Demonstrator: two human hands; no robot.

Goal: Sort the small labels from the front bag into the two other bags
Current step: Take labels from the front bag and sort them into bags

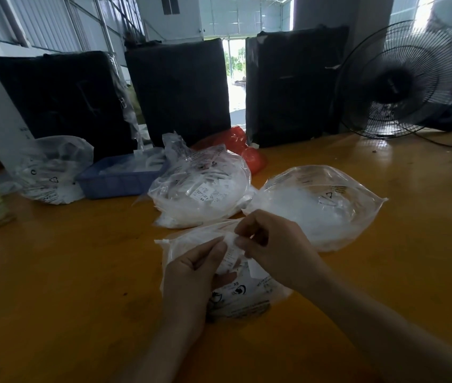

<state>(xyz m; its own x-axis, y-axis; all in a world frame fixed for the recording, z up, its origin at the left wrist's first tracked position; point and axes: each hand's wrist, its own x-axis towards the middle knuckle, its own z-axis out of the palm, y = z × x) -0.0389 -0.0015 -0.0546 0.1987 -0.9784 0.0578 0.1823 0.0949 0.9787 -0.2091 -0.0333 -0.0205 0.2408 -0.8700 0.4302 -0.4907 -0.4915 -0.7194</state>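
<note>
Both hands at the front bag [247, 294], sorting under way.
Left hand [191, 275] and right hand [271, 250] each pinch a small white label [230, 252] between them, just above the front bag on the table [67, 272]. Behind it lie 2 other bags: the left bag [200, 194] holds many labels, the right bag [321, 205] shows white contents, unclear. Judged partly done; the front bag still holds labels.

At frame centre, the left hand [191, 275] and right hand [271, 244] pinch a small label [230, 252] over the front bag [249, 297] on the yellow table [67, 286]. Just above lie the middle bag [200, 189] and right bag [321, 205]. A fan [401, 78] stands upper right.
</note>
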